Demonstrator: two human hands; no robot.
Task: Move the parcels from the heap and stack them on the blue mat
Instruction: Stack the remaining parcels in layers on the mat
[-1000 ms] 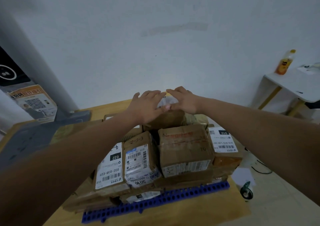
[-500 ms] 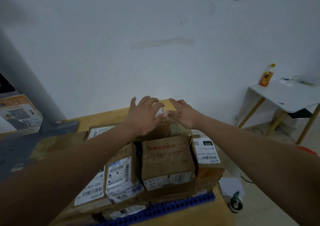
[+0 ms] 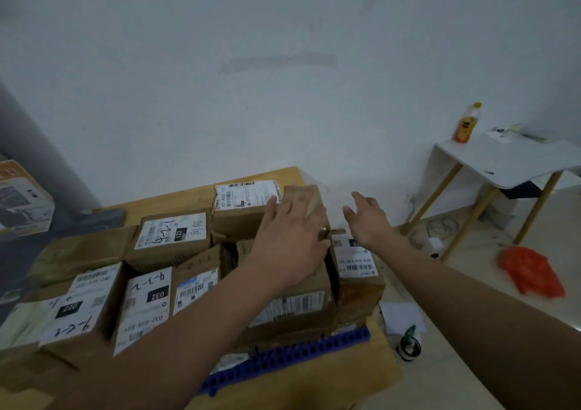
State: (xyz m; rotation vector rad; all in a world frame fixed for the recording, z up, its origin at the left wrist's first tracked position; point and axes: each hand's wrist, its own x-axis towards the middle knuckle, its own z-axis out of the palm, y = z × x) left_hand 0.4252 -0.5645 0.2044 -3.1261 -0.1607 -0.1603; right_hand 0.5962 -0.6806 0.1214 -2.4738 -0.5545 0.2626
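So we've got the left hand (image 3: 292,237) lying flat, fingers straight and spread, on the top parcel (image 3: 242,208) just above the middle of the frame. It isn't gripping anything. The right hand (image 3: 367,218) is open too, in the air just right of that parcel and holding nothing. The rest of the parcels (image 3: 147,296) are packed tight across the lower left. The blue mat (image 3: 283,359) pokes its front edge out from under them at lower middle. The 010 parcel (image 3: 355,265) marks the stack's right edge, close to the bench (image 3: 345,387) edge. Right of that we see open floor (image 3: 456,331), with a red cloth (image 3: 531,274) and a white side table (image 3: 509,161) farther right.
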